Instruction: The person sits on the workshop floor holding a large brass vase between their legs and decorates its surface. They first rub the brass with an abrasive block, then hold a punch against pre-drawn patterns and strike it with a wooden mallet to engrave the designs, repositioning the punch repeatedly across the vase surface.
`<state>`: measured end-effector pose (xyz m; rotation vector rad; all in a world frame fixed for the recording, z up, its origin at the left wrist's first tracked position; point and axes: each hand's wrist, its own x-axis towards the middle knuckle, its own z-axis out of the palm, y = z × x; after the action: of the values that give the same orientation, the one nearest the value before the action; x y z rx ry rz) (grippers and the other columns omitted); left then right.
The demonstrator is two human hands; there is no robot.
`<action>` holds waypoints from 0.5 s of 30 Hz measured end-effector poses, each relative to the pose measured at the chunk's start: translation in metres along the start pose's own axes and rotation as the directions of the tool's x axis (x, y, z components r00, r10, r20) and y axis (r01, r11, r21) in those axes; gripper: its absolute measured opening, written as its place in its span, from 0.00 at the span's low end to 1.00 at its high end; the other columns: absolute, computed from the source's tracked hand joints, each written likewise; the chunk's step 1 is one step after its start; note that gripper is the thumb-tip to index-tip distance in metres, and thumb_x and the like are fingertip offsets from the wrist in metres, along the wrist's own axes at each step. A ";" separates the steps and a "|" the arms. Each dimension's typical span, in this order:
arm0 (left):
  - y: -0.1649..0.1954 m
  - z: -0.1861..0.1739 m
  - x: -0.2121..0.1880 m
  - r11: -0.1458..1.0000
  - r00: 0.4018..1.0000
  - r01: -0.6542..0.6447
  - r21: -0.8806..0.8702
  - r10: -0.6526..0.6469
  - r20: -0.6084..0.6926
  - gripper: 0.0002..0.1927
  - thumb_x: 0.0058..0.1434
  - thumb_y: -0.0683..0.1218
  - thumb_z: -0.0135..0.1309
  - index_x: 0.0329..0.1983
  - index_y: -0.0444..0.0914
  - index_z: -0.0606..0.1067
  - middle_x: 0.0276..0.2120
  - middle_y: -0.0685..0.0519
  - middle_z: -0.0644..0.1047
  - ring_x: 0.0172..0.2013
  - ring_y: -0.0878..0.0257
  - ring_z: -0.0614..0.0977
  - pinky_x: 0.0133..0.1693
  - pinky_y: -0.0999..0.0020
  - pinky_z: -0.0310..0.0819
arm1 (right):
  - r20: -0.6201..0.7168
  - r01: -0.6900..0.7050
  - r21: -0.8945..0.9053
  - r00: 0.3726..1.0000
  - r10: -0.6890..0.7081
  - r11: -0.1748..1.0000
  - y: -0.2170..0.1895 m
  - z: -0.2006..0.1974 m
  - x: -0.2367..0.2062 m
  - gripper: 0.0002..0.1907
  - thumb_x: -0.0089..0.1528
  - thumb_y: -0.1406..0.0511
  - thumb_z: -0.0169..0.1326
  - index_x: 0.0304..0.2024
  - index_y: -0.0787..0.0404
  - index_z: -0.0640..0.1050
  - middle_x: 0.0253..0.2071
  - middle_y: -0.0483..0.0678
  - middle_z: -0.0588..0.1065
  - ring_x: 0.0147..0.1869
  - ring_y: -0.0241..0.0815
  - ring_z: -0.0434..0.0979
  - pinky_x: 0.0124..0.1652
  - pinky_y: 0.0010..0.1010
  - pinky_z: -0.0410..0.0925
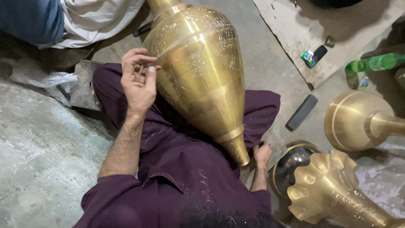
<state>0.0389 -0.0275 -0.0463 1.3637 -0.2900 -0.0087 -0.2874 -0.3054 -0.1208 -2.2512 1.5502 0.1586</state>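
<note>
A large engraved brass vase [202, 71] lies tilted across my lap, its narrow end [238, 150] pointing toward me. My left hand [137, 82] rests against the vase's left side, with the fingers pinched on a small thin tool [142, 69] whose tip touches the engraved surface. Beside the vase's narrow end, my right hand [261, 155] is curled low by my knee; nothing clearly shows in it. I sit on the floor in purple clothes [181, 169].
On the right lie a bell-shaped brass piece [358, 120], a fluted brass piece [329, 190] and a black-and-gold round piece [295, 162]. A dark block [302, 112], green bottle [373, 63], phone [319, 52] on cardboard [287, 25]. Another person's clothing [84, 17] at top left.
</note>
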 end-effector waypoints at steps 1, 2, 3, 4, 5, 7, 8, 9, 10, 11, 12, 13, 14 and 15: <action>0.003 -0.011 0.002 0.996 0.994 -0.080 0.032 0.077 0.083 0.13 0.64 0.27 0.43 0.40 0.34 0.75 0.40 0.54 0.76 0.37 0.67 0.79 0.41 0.74 0.78 | -0.049 0.007 0.055 0.999 -0.005 0.998 0.001 -0.003 -0.004 0.16 0.61 0.67 0.56 0.50 0.67 0.81 0.45 0.64 0.80 0.52 0.65 0.80 0.52 0.47 0.71; 0.005 -0.021 0.003 0.985 0.975 -0.162 0.065 0.150 0.164 0.16 0.67 0.25 0.39 0.38 0.33 0.75 0.36 0.50 0.78 0.36 0.65 0.79 0.41 0.73 0.76 | -0.094 0.019 0.109 0.996 -0.009 0.994 0.001 -0.006 -0.006 0.15 0.63 0.67 0.54 0.51 0.66 0.80 0.46 0.65 0.80 0.53 0.65 0.80 0.53 0.48 0.70; 0.007 -0.031 0.004 0.979 0.967 -0.200 0.031 0.192 0.170 0.10 0.71 0.33 0.43 0.37 0.35 0.74 0.34 0.52 0.77 0.35 0.68 0.77 0.39 0.77 0.73 | -0.131 0.061 0.163 0.991 -0.040 0.985 0.002 -0.008 -0.007 0.16 0.63 0.67 0.53 0.52 0.67 0.80 0.46 0.64 0.80 0.53 0.63 0.80 0.53 0.47 0.70; 0.008 -0.038 0.007 0.971 0.960 -0.233 0.047 0.222 0.173 0.11 0.73 0.34 0.41 0.37 0.34 0.74 0.35 0.50 0.77 0.37 0.67 0.77 0.41 0.74 0.73 | -0.170 0.100 0.219 0.983 -0.063 0.970 0.007 -0.012 -0.010 0.16 0.64 0.67 0.52 0.52 0.67 0.79 0.47 0.63 0.80 0.52 0.61 0.80 0.53 0.46 0.70; 0.009 -0.043 0.009 0.951 0.951 -0.275 0.144 0.246 0.189 0.12 0.74 0.36 0.39 0.38 0.34 0.74 0.36 0.49 0.77 0.39 0.65 0.77 0.42 0.71 0.74 | -0.209 0.134 0.276 0.975 -0.076 0.952 0.011 -0.015 -0.011 0.17 0.64 0.67 0.52 0.53 0.67 0.79 0.47 0.62 0.79 0.52 0.60 0.81 0.53 0.45 0.70; 0.013 -0.045 0.016 0.828 0.913 -0.399 0.394 0.318 0.256 0.15 0.77 0.38 0.35 0.39 0.33 0.74 0.37 0.46 0.77 0.42 0.62 0.77 0.45 0.66 0.75 | -0.225 0.134 0.241 0.971 -0.079 0.961 0.016 -0.017 -0.006 0.16 0.64 0.66 0.53 0.52 0.66 0.80 0.47 0.61 0.80 0.52 0.59 0.81 0.53 0.45 0.71; 0.016 -0.044 0.020 0.767 0.887 -0.456 0.452 0.348 0.304 0.17 0.79 0.40 0.34 0.40 0.33 0.74 0.38 0.45 0.77 0.44 0.60 0.77 0.47 0.64 0.75 | -0.236 0.132 0.222 0.969 -0.078 0.966 0.017 -0.020 -0.005 0.15 0.64 0.66 0.54 0.52 0.66 0.80 0.47 0.61 0.81 0.52 0.58 0.81 0.54 0.45 0.71; 0.021 -0.040 0.024 0.713 0.862 -0.503 0.488 0.372 0.344 0.19 0.80 0.41 0.32 0.41 0.32 0.74 0.39 0.43 0.77 0.46 0.58 0.77 0.49 0.61 0.76 | -0.262 0.130 0.247 0.963 -0.063 0.960 0.016 -0.024 -0.004 0.15 0.65 0.67 0.54 0.53 0.66 0.80 0.47 0.60 0.81 0.51 0.55 0.81 0.52 0.43 0.71; 0.026 -0.035 0.027 0.695 0.844 -0.531 0.485 0.381 0.378 0.20 0.81 0.42 0.30 0.41 0.32 0.74 0.40 0.42 0.77 0.48 0.57 0.77 0.50 0.58 0.76 | -0.289 0.133 0.273 0.956 -0.051 0.953 0.015 -0.029 -0.001 0.15 0.65 0.68 0.55 0.53 0.66 0.80 0.47 0.59 0.81 0.49 0.52 0.81 0.50 0.42 0.72; 0.032 -0.028 0.030 0.749 0.854 -0.503 0.431 0.355 0.379 0.23 0.82 0.45 0.28 0.41 0.35 0.75 0.41 0.45 0.78 0.50 0.57 0.78 0.53 0.55 0.76 | -0.315 0.142 0.297 0.948 -0.043 0.944 0.013 -0.033 0.004 0.15 0.65 0.69 0.55 0.54 0.65 0.81 0.47 0.58 0.81 0.48 0.49 0.82 0.49 0.40 0.72; 0.039 -0.022 0.029 0.849 0.983 -0.138 0.511 0.056 0.172 0.22 0.81 0.47 0.29 0.44 0.33 0.76 0.40 0.38 0.77 0.44 0.51 0.76 0.48 0.54 0.72 | -0.314 0.139 0.430 0.949 0.004 0.892 0.009 -0.040 0.008 0.16 0.65 0.70 0.53 0.55 0.64 0.79 0.50 0.57 0.80 0.44 0.46 0.79 0.43 0.37 0.71; 0.047 -0.016 0.027 0.826 0.965 0.246 0.507 -0.259 -0.046 0.23 0.80 0.49 0.31 0.48 0.31 0.76 0.39 0.31 0.76 0.39 0.45 0.74 0.43 0.52 0.68 | -0.305 0.132 0.558 0.951 0.054 0.819 0.000 -0.049 0.010 0.17 0.65 0.72 0.51 0.56 0.63 0.78 0.52 0.55 0.79 0.40 0.43 0.77 0.38 0.33 0.70; 0.053 -0.010 0.026 0.856 0.915 0.389 0.341 -0.402 -0.034 0.22 0.78 0.51 0.33 0.52 0.33 0.75 0.42 0.30 0.74 0.40 0.44 0.73 0.44 0.51 0.66 | -0.290 0.126 0.675 0.952 0.104 0.727 -0.011 -0.059 0.010 0.18 0.65 0.73 0.49 0.57 0.61 0.77 0.55 0.53 0.78 0.35 0.40 0.75 0.33 0.30 0.69; 0.059 -0.004 0.025 0.830 0.845 0.530 0.173 -0.535 -0.021 0.23 0.77 0.54 0.35 0.57 0.34 0.74 0.44 0.30 0.72 0.41 0.43 0.72 0.45 0.49 0.65 | -0.347 0.266 0.674 0.938 -0.023 0.689 -0.025 -0.069 0.008 0.18 0.65 0.75 0.47 0.56 0.64 0.77 0.55 0.53 0.75 0.36 0.37 0.74 0.31 0.27 0.69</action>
<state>0.0542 -0.0157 0.0144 1.5824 0.0809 -0.4825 -0.2702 -0.3309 -0.0537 -1.7756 1.2369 -0.7695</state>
